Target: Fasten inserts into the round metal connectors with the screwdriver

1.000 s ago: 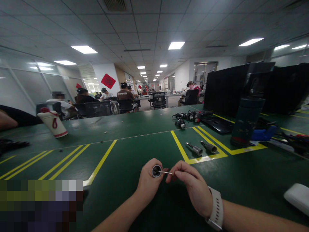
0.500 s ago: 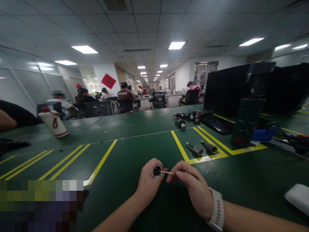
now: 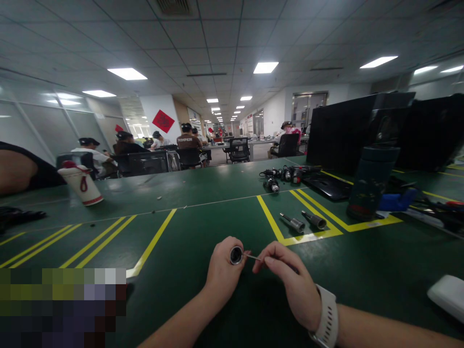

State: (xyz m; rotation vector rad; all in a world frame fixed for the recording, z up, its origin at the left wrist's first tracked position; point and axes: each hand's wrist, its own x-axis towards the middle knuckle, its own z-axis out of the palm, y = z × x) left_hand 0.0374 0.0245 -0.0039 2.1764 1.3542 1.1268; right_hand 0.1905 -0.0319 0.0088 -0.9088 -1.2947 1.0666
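Note:
My left hand (image 3: pixel 224 270) is closed around a metal socket (image 3: pixel 236 255), its round, dark hollow mouth turned towards me. Between the thumb and forefinger of my right hand (image 3: pixel 290 273) is a thin metal rod (image 3: pixel 253 257). The rod points left, its far end beside the socket's rim and near my left fingertips; I cannot tell whether it touches them. Two similar metal sockets with narrow shanks, a left one (image 3: pixel 293 223) and a right one (image 3: pixel 314 220), lie beyond my hands inside a yellow taped corner on the green table (image 3: pixel 203 212).
Black cabled tools (image 3: pixel 272 185) lie further back beside a flat black device (image 3: pixel 328 187). A dark green bottle (image 3: pixel 372 183) stands on the right before black monitors (image 3: pixel 340 130). At the left are a white cup (image 3: pixel 82 184) and a person's arm (image 3: pixel 18 168). A white object (image 3: pixel 447 297) lies near right.
The rod has drawn slightly right, its tip moving from across the socket's mouth to beside the rim. My right hand shifted a little right. The person's arm at left moved.

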